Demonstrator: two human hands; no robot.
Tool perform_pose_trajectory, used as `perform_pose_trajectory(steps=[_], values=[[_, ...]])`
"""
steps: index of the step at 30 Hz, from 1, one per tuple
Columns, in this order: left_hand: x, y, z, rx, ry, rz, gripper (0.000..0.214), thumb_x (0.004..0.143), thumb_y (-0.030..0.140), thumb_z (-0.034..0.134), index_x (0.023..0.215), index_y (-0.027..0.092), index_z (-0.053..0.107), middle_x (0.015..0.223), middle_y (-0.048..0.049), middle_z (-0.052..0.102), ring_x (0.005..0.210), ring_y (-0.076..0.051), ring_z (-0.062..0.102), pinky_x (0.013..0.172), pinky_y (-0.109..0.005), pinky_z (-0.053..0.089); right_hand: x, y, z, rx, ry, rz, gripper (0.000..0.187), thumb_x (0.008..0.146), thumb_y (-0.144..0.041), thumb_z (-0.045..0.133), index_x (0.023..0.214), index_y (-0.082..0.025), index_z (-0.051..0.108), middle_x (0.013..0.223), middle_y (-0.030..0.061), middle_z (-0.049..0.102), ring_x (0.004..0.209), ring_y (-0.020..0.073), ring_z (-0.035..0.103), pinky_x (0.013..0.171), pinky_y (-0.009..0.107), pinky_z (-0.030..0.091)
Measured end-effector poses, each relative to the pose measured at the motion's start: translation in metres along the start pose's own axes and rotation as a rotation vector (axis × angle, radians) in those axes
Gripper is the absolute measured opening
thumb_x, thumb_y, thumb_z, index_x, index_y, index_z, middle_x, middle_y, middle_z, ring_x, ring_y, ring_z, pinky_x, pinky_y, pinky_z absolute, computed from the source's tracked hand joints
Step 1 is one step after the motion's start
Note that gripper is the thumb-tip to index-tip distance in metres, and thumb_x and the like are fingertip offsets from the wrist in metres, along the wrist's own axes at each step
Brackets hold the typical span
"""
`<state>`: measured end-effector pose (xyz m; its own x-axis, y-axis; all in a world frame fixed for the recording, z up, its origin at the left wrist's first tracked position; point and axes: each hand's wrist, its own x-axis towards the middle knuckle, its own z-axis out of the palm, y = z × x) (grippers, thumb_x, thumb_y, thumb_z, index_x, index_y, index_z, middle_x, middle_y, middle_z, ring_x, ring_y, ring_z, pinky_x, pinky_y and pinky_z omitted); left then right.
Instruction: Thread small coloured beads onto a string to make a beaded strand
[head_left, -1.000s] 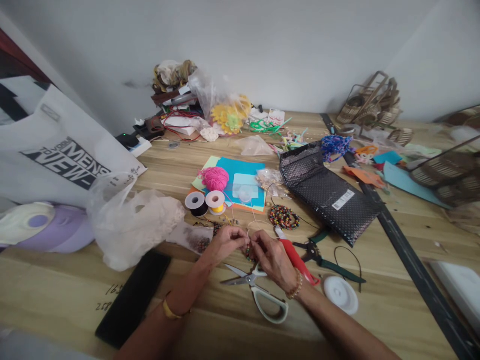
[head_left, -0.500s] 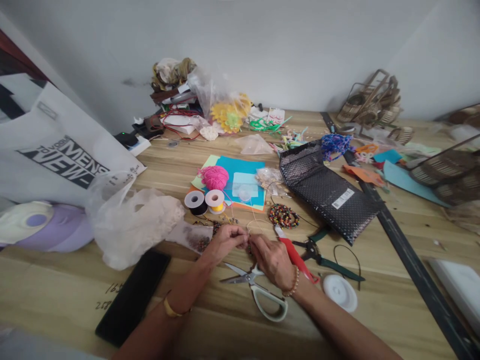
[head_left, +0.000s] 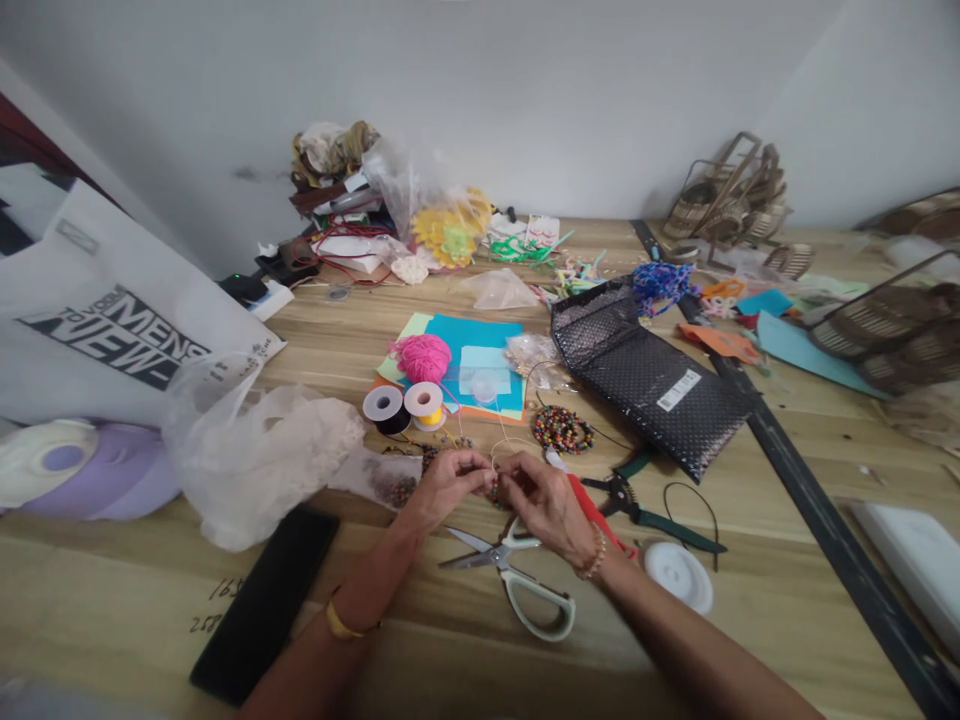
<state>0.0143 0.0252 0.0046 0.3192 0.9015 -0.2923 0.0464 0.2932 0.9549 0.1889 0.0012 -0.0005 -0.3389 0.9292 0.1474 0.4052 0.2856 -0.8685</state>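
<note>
My left hand (head_left: 448,483) and my right hand (head_left: 546,503) meet above the wooden table (head_left: 757,520), fingertips pinched together on a short string of small dark beads (head_left: 496,489) with a thin thread looping up from it. Just below the hands lie white-handled scissors (head_left: 517,580). A coil of multicoloured beads (head_left: 562,430) rests beyond my right hand. A red-handled tool (head_left: 592,510) lies partly under my right wrist, which wears a beaded bracelet. My left wrist carries a gold bangle.
Two thread spools (head_left: 403,405), pink yarn (head_left: 422,357) and coloured paper sheets (head_left: 480,360) lie ahead. Green pliers (head_left: 637,505), a white reel (head_left: 677,576) and a black bubble mailer (head_left: 645,375) are at right. A clear plastic bag (head_left: 259,450) and black phone (head_left: 262,605) are at left.
Both hands stay pinched on the bead string, shifting slightly as the fingers work. The view has drifted a little to the right.
</note>
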Motion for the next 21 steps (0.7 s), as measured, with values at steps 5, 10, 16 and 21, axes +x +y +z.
perform_pose_trajectory(steps=[5,10,16,21], values=[[-0.003,0.006,0.002,0.076,-0.001,0.034,0.016,0.068,0.028,0.069,0.067,0.013,0.065,0.062,-0.0012,0.063,0.062,-0.013,0.056,0.063,-0.024,0.044,0.005,0.005,0.000,0.207,0.018,0.086,0.015,0.089,-0.028,0.052,0.087,-0.017,0.061,0.070,0.0011,0.059,0.060,0.0128,0.052,0.055,0.023,0.041],[-0.003,0.006,0.003,0.170,-0.022,0.133,0.017,0.071,0.030,0.067,0.068,0.013,0.065,0.066,-0.0021,0.064,0.066,-0.014,0.056,0.065,-0.024,0.043,0.009,0.003,-0.003,0.374,0.000,0.081,0.019,0.085,-0.035,0.058,0.082,-0.016,0.061,0.081,0.0028,0.059,0.064,0.0116,0.051,0.057,0.022,0.043],[-0.002,0.002,0.003,0.205,0.049,0.158,0.017,0.071,0.031,0.068,0.070,0.014,0.066,0.069,-0.0032,0.065,0.069,-0.016,0.057,0.067,-0.025,0.044,0.011,0.001,-0.008,0.495,-0.056,0.140,0.024,0.083,-0.040,0.061,0.085,-0.016,0.061,0.076,0.0001,0.057,0.061,0.0101,0.051,0.056,0.022,0.042],[-0.002,-0.001,0.004,0.277,0.087,0.206,0.015,0.075,0.029,0.064,0.074,0.014,0.066,0.073,-0.0038,0.065,0.070,-0.016,0.057,0.067,-0.025,0.045,0.012,0.002,-0.007,0.551,-0.051,0.144,0.025,0.080,-0.040,0.064,0.084,-0.016,0.059,0.076,0.0001,0.058,0.064,0.0105,0.052,0.059,0.022,0.043]])
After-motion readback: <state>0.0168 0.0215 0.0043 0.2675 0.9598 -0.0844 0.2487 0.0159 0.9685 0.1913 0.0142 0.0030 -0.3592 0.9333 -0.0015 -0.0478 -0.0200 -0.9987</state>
